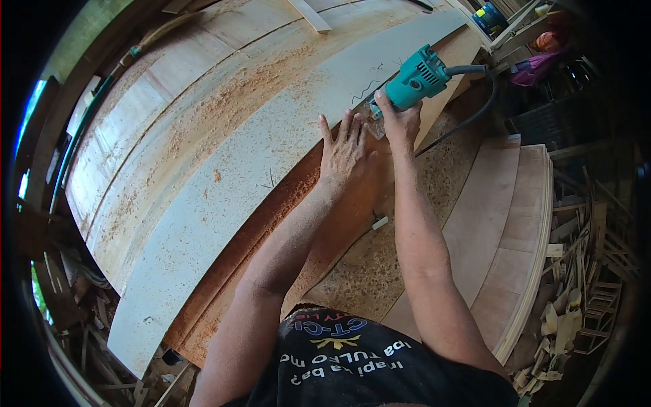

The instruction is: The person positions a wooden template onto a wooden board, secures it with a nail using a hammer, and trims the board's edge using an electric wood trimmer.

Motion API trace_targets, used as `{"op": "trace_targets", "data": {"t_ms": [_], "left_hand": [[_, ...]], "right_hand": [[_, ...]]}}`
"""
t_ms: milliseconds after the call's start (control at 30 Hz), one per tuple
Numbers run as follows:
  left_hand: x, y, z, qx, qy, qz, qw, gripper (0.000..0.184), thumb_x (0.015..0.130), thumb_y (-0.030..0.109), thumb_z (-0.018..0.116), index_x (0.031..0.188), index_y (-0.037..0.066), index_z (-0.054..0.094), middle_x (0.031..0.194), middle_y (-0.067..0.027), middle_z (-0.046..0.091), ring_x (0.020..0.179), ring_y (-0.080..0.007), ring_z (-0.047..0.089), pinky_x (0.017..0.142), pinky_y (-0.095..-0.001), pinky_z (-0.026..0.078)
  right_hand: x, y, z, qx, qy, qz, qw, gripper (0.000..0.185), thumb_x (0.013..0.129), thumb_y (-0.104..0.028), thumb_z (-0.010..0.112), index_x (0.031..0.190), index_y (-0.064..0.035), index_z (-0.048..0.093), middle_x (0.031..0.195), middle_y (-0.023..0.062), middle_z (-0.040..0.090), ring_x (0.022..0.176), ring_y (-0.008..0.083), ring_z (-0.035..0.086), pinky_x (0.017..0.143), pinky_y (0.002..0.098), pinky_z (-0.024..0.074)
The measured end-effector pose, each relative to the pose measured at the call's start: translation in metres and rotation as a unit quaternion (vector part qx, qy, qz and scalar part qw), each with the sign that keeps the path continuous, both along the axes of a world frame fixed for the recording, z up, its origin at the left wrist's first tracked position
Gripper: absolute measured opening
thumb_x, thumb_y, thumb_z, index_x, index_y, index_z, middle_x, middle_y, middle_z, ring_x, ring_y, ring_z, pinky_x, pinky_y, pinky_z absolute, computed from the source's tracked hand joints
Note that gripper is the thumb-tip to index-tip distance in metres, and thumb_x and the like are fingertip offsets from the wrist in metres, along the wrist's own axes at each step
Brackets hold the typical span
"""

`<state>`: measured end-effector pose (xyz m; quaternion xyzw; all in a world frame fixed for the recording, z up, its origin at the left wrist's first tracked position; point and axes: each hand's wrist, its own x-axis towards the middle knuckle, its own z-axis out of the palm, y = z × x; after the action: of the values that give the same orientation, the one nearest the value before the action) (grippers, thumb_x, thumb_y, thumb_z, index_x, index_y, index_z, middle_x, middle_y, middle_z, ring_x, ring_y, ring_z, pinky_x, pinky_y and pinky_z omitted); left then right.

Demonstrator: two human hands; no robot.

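A teal trim router (416,78) stands near the far end of a curved wooden board (295,197), its black cord running off to the right. My right hand (401,122) is wrapped around its lower body. Just left of the router, my left hand (347,150) lies with its fingers spread, pressing on the board's edge and holding nothing. A long curved pale panel (224,159) lies along the board's left side. Reddish sawdust covers the strip between them. The router's bit is hidden.
Sawdust (224,95) is scattered over a wide plywood surface (146,102) beyond the panel. More curved plywood (485,224) lies at right, beside piled wood scraps (566,319). The router's cord (485,108) loops over the right side. A short wood strip (310,15) lies at the top.
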<state>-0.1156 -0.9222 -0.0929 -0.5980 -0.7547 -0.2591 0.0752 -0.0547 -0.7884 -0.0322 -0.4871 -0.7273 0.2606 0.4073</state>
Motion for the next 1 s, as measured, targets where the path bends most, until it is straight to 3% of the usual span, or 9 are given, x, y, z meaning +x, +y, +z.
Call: {"op": "trace_targets", "data": {"t_ms": [500,700,1000], "left_hand": [[0.0,0.018,0.0,-0.011,0.014,-0.001,1.0,0.065,0.097,0.047,0.049,0.145,0.002,0.047,0.157,-0.0138,0.036,0.151,-0.0303,0.02,0.11,-0.0787,0.001],[0.0,0.025,-0.002,-0.016,0.039,0.014,0.999,0.066,0.096,0.049,0.05,0.146,0.007,0.046,0.156,-0.0103,0.039,0.151,-0.0282,0.02,0.112,-0.0783,0.002],[0.0,0.037,-0.008,-0.001,0.027,0.009,1.0,0.065,0.097,0.049,0.048,0.144,0.005,0.048,0.156,-0.0119,0.039,0.152,-0.0286,0.019,0.11,-0.0796,0.0]], "right_hand": [[0.0,0.016,0.0,0.008,-0.001,-0.015,1.0,0.083,0.07,-0.057,0.081,0.121,-0.0009,0.047,0.106,0.019,0.067,0.097,0.0391,0.068,0.085,0.0523,0.0526],[0.001,0.025,-0.002,0.007,0.006,-0.011,1.0,0.081,0.071,-0.055,0.082,0.121,-0.0009,0.047,0.107,0.0191,0.067,0.098,0.0381,0.068,0.086,0.0507,0.0529],[0.001,0.031,-0.002,0.018,0.035,0.007,0.999,0.08,0.072,-0.053,0.082,0.121,-0.0004,0.047,0.108,0.0196,0.067,0.1,0.0374,0.068,0.088,0.0491,0.0526]]}}
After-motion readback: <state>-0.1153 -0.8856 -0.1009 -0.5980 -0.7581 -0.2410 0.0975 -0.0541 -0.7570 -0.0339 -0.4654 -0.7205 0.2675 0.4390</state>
